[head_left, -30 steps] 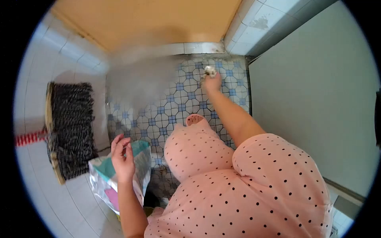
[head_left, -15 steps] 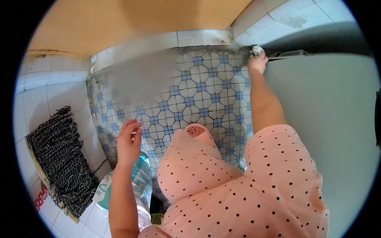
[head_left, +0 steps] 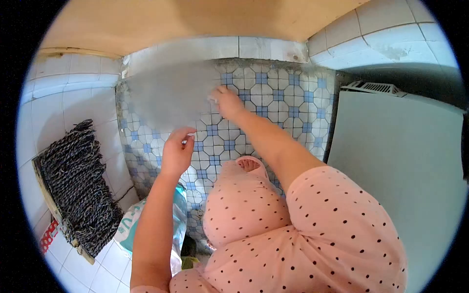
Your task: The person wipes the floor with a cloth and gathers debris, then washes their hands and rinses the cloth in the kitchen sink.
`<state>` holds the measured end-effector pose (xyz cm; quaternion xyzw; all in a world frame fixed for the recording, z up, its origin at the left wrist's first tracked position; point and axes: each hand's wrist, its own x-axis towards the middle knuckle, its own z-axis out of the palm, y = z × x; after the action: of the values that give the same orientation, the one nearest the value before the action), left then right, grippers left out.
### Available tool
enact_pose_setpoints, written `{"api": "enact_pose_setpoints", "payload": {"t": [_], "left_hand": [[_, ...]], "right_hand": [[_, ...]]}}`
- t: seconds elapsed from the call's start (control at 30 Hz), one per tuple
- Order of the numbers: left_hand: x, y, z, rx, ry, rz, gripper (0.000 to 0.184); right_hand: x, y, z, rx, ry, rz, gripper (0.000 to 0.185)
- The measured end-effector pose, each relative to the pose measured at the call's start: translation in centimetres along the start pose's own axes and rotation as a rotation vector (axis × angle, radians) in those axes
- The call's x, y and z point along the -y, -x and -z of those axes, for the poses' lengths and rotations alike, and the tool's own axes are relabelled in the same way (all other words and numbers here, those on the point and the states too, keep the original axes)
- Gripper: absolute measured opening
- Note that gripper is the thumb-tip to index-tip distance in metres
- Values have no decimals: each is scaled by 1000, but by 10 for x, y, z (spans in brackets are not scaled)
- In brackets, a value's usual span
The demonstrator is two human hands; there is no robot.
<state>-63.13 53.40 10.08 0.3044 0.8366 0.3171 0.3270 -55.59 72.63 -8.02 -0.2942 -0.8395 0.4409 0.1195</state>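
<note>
My right hand reaches out over the tiled floor, its fingers closed. At its fingertips shows a bit of a whitish crumpled wad, perhaps tissue or cloth; most of it is hidden. Lower and to the left, my left hand hovers above the tiles with curved fingers and a gap between thumb and forefinger. I see nothing held in it. A grey blurred patch covers the floor just beyond both hands, so what lies there cannot be made out.
On the left, a dark twisted-yarn mat hangs against the white wall tiles. A teal and white plastic bag stands below my left forearm. To the right is a large pale appliance panel, with a white slatted rack at its far edge.
My right hand has moved left from the appliance's far corner to the middle of the floor, with the whitish wad. My left hand has shifted slightly forward and right.
</note>
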Motion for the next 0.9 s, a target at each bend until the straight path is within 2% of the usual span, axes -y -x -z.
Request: {"api": "enact_pose_setpoints", "payload": {"t": [0.03, 0.07, 0.13, 0.17, 0.2, 0.27, 0.37, 0.4, 0.43, 0.5, 0.53, 0.63, 0.67, 0.7, 0.73, 0.77, 0.8, 0.87, 0.9], "left_hand": [[0, 2, 4, -23, -14, -14, 16], [2, 2, 5, -41, -26, -30, 17], [6, 6, 9, -17, -25, 15, 17], [9, 10, 8, -9, -27, 48, 17], [14, 14, 4, -14, -7, 84, 17], [25, 25, -3, 5, 38, 91, 16], [40, 36, -11, 48, 47, 59, 16], [36, 39, -11, 51, 50, 31, 16], [32, 41, -11, 51, 49, 4, 16], [20, 41, -4, 30, 10, 3, 15], [19, 38, 1, 7, -7, -4, 15], [22, 39, 19, -35, 33, 61, 16], [25, 39, 23, -66, 34, 68, 16], [28, 37, 24, -96, 36, 75, 16], [30, 38, 25, -88, 28, 99, 16], [33, 38, 23, -92, 43, 100, 15], [37, 41, 20, -94, 59, 108, 14], [46, 48, 14, -92, 71, 102, 14], [50, 52, 9, -82, 61, 81, 14]], "right_hand": [[18, 4, 14, -23, 66, 131, 43], [23, 8, 41, -54, -83, -40, 48], [-19, -1, 95, -387, 98, 114, 51], [-56, -8, 121, -571, 196, 75, 52], [-63, -14, 161, -657, 372, 79, 49], [-84, -31, 197, -689, 356, -224, 48], [-59, -62, 131, -416, 183, -300, 48], [-45, -70, 95, -352, 229, -118, 54], [-18, -80, 62, -164, 195, -108, 53], [15, -99, -13, 88, -141, -20, 47], [63, -100, -5, 245, 191, 46, 43], [95, -101, 16, 46, 200, 95, 39], [65, -110, 27, -170, 360, 389, 36], [31, -122, 55, -38, 592, 306, 39], [-17, -118, 81, -62, 605, 251, 39], [-17, -111, 128, 125, 728, 29, 42], [-57, -106, 150, 62, 665, 51, 44], [-63, -79, 191, 48, 832, 84, 48], [-60, -79, 185, 15, 832, -6, 49]]}}
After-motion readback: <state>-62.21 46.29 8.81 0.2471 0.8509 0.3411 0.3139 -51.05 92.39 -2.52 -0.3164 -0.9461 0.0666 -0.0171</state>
